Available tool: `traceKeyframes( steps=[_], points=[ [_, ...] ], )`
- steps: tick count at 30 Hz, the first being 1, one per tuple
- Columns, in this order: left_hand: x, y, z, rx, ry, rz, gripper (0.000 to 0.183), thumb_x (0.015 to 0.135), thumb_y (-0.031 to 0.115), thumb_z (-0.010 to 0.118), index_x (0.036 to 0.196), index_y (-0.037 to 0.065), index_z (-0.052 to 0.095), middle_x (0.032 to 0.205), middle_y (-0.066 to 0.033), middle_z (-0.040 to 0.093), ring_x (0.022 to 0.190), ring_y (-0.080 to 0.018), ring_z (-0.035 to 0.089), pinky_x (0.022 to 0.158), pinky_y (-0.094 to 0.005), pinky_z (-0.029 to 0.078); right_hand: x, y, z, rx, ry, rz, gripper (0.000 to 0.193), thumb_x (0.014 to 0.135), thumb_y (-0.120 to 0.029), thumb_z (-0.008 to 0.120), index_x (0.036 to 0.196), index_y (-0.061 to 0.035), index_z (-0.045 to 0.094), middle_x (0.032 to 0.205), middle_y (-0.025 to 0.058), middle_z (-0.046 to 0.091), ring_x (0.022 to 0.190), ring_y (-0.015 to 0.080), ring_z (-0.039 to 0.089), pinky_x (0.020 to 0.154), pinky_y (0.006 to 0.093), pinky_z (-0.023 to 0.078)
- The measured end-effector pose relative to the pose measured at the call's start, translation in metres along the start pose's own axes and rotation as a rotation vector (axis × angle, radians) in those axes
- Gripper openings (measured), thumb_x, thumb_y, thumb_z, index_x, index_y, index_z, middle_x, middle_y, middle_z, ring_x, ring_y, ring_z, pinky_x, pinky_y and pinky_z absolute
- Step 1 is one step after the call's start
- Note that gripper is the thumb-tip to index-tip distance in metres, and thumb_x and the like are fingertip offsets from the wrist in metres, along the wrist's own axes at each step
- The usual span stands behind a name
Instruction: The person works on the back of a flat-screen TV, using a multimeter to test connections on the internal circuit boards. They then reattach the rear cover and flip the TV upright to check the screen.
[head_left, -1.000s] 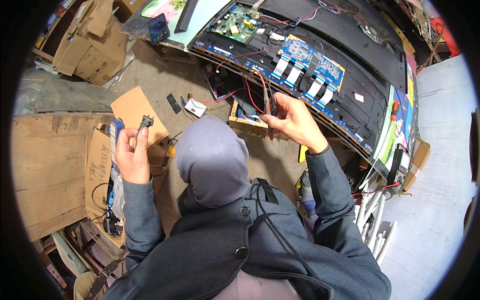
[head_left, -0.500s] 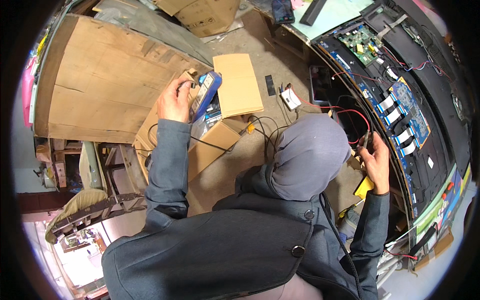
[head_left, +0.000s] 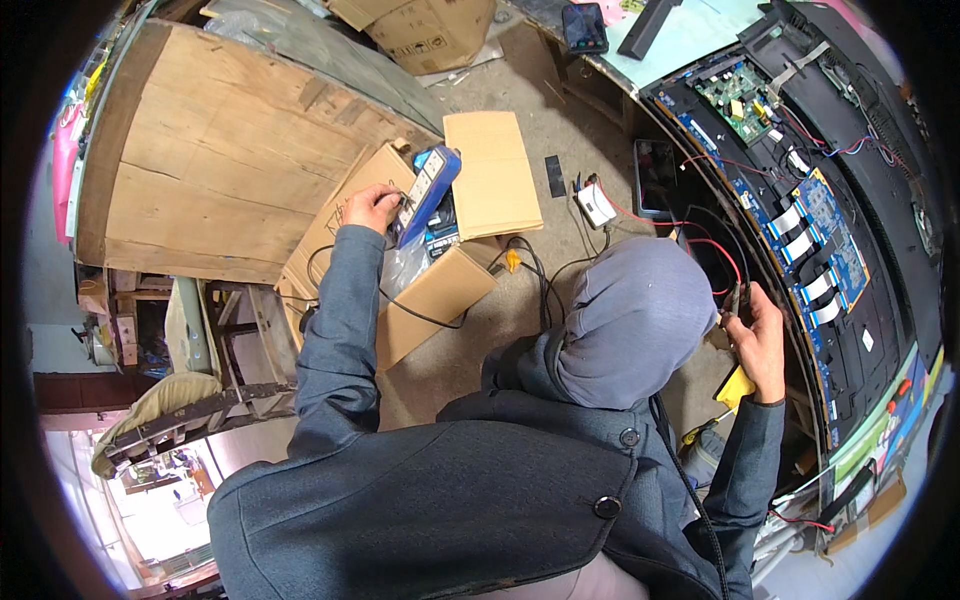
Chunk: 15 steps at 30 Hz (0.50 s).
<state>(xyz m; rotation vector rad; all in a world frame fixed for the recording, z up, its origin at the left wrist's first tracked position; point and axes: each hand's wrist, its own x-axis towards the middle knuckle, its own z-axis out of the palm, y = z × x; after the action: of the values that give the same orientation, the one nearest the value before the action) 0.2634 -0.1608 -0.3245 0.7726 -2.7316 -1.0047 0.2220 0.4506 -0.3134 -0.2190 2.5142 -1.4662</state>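
Note:
My left hand (head_left: 372, 208) is closed in a pinch on a small dark plug, largely covered by the fingers, against the socket face of a blue-and-white power strip (head_left: 428, 190). The strip leans tilted on an open cardboard box (head_left: 435, 305), above clear plastic and dark-blue packages. On the right, my right hand (head_left: 758, 345) grips test leads, one red and one black, beside the edge of an opened flat TV panel (head_left: 850, 330). A red wire runs back towards a small white box (head_left: 597, 204) on the floor. The lead tips are hard to make out.
The panel carries a green circuit board (head_left: 735, 100), a blue board (head_left: 832, 235) and white ribbon cables. A phone (head_left: 584, 27) lies on the bench behind. A wooden panel (head_left: 230, 160) stands at left. Black cables (head_left: 540, 265) cross the floor; a larger carton (head_left: 435, 35) sits beyond.
My left hand has lowered the plug from above the power strip to its socket face. My right hand still grips the leads, with little movement. The whole view has shifted slightly.

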Motion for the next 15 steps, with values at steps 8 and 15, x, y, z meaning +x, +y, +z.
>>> traceKeyframes(
  steps=[8, 15],
  points=[
    [-0.004, -0.008, 0.004, 0.097, -0.004, 0.065, 0.021, 0.093, 0.011, 0.069, 0.111, 0.000, 0.075, 0.095, -0.0076, 0.077, 0.086, -0.0145, 0.070, 0.081, -0.0292, 0.055, 0.001, -0.005, 0.005, 0.018, -0.052, 0.038, 0.016, 0.079, -0.002, 0.063, 0.087, -0.0005, 0.048, 0.070, 0.0032, 0.041, 0.064, 0.0129, 0.040, 0.058, 0.0304, 0.036],
    [0.003, -0.019, -0.001, 0.120, -0.056, 0.082, 0.023, 0.093, 0.013, 0.070, 0.113, 0.001, 0.075, 0.093, -0.0075, 0.077, 0.086, -0.0149, 0.070, 0.081, -0.0296, 0.055, 0.004, -0.006, 0.014, 0.070, -0.068, 0.067, 0.017, 0.078, 0.000, 0.063, 0.087, -0.0005, 0.049, 0.071, 0.0034, 0.042, 0.065, 0.0130, 0.041, 0.059, 0.0303, 0.036]
  ],
)
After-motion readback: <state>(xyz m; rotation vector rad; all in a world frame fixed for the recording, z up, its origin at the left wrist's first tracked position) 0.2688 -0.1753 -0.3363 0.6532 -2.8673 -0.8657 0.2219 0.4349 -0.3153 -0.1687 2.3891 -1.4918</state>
